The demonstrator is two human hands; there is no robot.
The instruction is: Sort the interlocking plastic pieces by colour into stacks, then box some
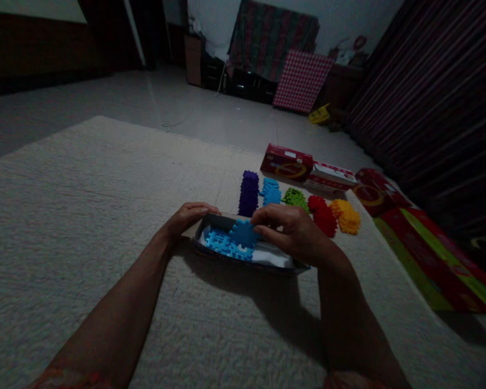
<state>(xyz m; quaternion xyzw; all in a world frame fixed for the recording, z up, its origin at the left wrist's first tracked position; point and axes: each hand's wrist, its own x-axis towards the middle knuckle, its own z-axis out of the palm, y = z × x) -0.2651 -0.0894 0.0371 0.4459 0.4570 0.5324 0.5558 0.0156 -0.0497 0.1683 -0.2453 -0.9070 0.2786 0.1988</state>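
An open shallow box (251, 262) sits on the light mat in front of me. Blue interlocking toy tiles (218, 242) lie in its left part, and white lining (271, 255) shows in its right part. My left hand (188, 216) grips the box at its far left corner, fingers along the rim. Between the thumb and fingers of my right hand (287, 227) is a single blue interlocking tile (243, 233), held tilted over the box. The right hand's palm side is partly hidden.
Beyond the box stand groups of tiles: purple (249, 193), light blue (271, 191), green (295, 199), red (323, 216) and yellow (346, 216). Red cartons (287, 162) line the mat's far side. A large red and green box (441, 259) is at right, near a striped curtain (421, 86).
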